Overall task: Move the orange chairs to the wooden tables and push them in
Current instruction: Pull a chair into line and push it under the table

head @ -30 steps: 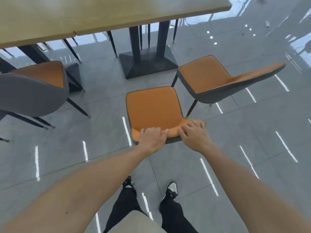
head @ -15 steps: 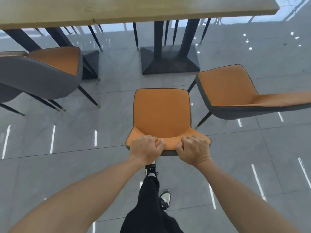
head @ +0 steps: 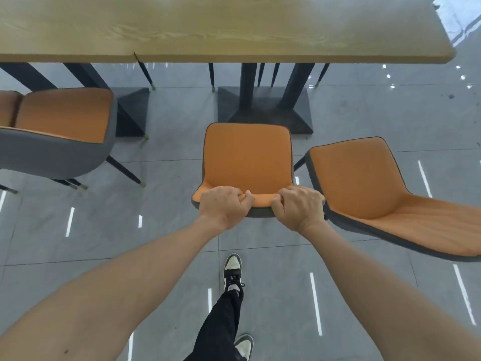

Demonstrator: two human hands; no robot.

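The grey tiled floor point(head: 166, 230) fills most of the view, glossy, with short white streaks of reflected light across it. Along the top runs a wooden table point(head: 260, 27), its near edge facing the person; a seam marks where a second top point(head: 65, 29) butts against it on the left. Under the table stands a dark pedestal base point(head: 265, 110), and thin black chair legs show beyond it.

Three orange chairs with grey shells stand on the near side. The left chair point(head: 62, 131) sits close to the table edge, near its own base point(head: 130, 110). The right chair point(head: 385, 194) is turned at an angle, its back stretching toward the right edge of the view, just beside the middle one. The middle chair point(head: 247, 160) faces the table squarely, its seat front near the pedestal base but short of the table's edge.

The left hand point(head: 225, 204) and right hand point(head: 299, 207) both grip the top of the middle chair's backrest, fingers curled over the orange padding and thumbs pointing toward each other, the hands a little apart. Bare forearms reach in from the lower corners.

Below, a black trouser leg point(head: 221, 329) steps forward, ending in a black-and-white shoe point(head: 233, 272); a second shoe point(head: 244, 346) shows behind it.
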